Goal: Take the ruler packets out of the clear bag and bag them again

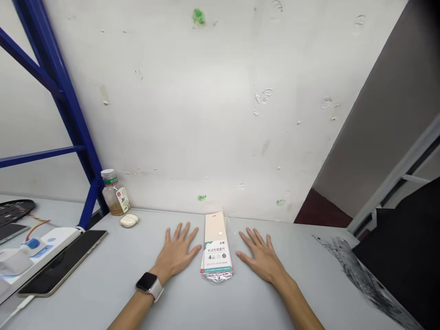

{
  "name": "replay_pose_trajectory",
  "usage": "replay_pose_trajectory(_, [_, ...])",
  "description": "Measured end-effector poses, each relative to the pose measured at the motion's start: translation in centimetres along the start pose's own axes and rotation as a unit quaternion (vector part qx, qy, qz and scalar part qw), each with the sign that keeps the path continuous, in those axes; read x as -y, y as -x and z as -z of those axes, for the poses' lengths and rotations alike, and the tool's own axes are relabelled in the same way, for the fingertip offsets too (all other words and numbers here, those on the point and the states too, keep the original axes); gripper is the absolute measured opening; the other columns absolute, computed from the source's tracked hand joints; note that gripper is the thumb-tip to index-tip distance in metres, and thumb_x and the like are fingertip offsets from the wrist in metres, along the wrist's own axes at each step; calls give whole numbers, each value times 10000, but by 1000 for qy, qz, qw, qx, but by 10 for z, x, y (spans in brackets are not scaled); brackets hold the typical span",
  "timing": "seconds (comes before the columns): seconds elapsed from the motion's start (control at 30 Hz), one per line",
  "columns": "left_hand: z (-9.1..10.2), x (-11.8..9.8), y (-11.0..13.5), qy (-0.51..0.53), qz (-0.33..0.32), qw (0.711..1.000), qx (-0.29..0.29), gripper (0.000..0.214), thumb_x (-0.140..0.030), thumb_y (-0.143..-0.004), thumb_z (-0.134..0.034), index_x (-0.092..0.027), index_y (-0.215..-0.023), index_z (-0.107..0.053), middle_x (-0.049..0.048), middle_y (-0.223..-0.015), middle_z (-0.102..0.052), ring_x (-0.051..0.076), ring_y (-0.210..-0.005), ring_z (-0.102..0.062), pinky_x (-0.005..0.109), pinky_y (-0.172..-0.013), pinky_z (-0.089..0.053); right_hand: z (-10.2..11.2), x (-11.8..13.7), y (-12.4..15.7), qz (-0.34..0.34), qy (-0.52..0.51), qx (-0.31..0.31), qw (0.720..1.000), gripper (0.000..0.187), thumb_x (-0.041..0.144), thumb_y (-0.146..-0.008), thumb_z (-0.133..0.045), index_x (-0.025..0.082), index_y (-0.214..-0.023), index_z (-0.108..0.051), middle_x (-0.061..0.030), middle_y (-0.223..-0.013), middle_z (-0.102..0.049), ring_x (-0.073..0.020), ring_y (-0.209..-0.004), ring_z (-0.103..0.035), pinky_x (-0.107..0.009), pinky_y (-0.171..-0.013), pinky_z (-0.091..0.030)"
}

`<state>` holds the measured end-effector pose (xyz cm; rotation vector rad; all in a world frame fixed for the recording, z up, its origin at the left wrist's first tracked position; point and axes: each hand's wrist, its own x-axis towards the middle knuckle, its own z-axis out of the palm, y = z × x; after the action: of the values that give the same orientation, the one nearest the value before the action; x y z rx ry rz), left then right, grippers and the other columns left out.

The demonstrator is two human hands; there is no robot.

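A ruler set in a clear plastic sleeve (216,254) lies flat on the grey table, its printed white and teal card toward me and a pale pink pouch above. To its left, my left hand (177,252) rests palm down with the fingers spread, holding nothing. A smartwatch (147,283) with a light band is on that wrist. On the other side of the packet my right hand (263,256) also lies flat, fingers apart and empty. Both thumbs point toward the packet without touching it.
A plastic bottle (116,192) and a cream earbud case (129,220) stand near the wall at left. Closer in are a phone (65,261) on a charging cable and a white power strip (44,252). A blue metal frame (68,91) rises there. Black material (402,252) hangs at right.
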<state>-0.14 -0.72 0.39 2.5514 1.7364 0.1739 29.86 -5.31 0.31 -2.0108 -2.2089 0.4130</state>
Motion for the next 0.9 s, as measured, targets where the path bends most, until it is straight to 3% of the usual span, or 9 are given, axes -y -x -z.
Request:
replay_pose_trajectory(0.37, [-8,5,-2,-8,-1,1000,-15,628,-651,-941,-272,-362,-1499,-269,56,-1595,-229,358,-1462,-158,656,-1118,-87,0,2,-1,2,-24,-15,1000,747,743,-874,-246,350,-1509,-227,42,-1616,-127,-258,-1495,-41,-553,-1195,28])
replay_pose_trajectory(0.9, [-1,1,1,-22,6,1000,-11,611,-645,-941,-290,-375,-1490,-282,40,-1589,-244,350,-1458,-183,641,-1127,-122,1,4,2,9,-24,-23,999,749,744,-880,-225,337,-1509,-228,22,-1614,-128,-275,-1491,-51,-563,-1196,12])
